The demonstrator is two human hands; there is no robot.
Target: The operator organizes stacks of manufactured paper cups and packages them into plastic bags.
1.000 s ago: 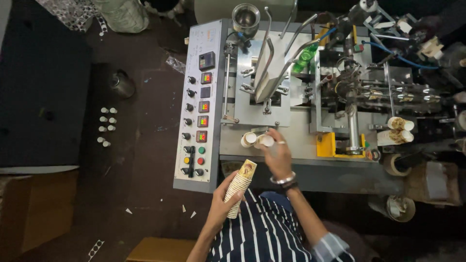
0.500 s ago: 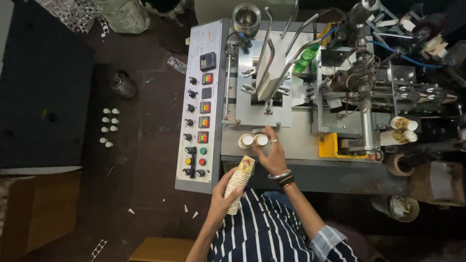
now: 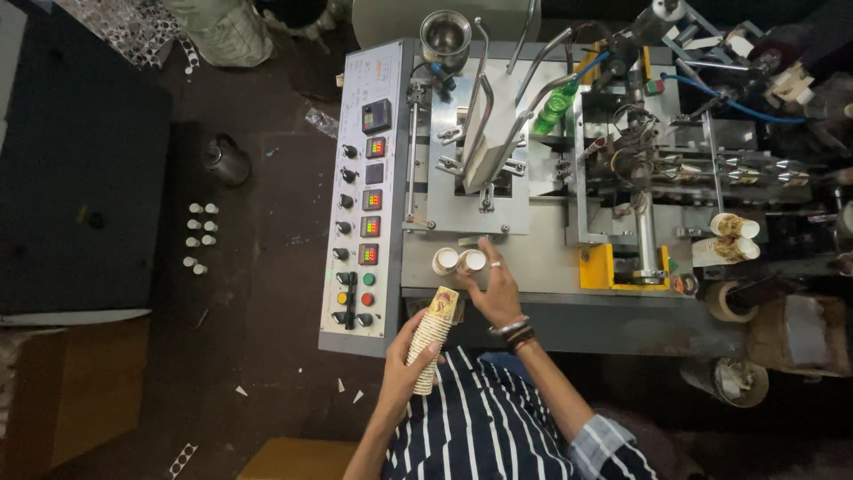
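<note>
The left hand (image 3: 410, 356) has its fingers wrapped around a stack of paper cups (image 3: 434, 338) at the machine's near edge; the right hand (image 3: 493, 289), fingers curled, touches two loose cups (image 3: 458, 260) on the grey metal surface (image 3: 542, 258); left stands the control panel (image 3: 364, 204); beyond, dark floor (image 3: 267, 267) scattered with small white pieces (image 3: 200, 236).

A tall grey control panel (image 3: 366, 182) stands along the machine's left side. Down its middle runs a column of small dark rectangular screens (image 3: 370, 201), several lit with red and green digits. Above them, the panel's upper part carries a pale label area (image 3: 373, 76) with faint printing. A brown cardboard box (image 3: 84, 391) stands on the floor at lower left.
</note>
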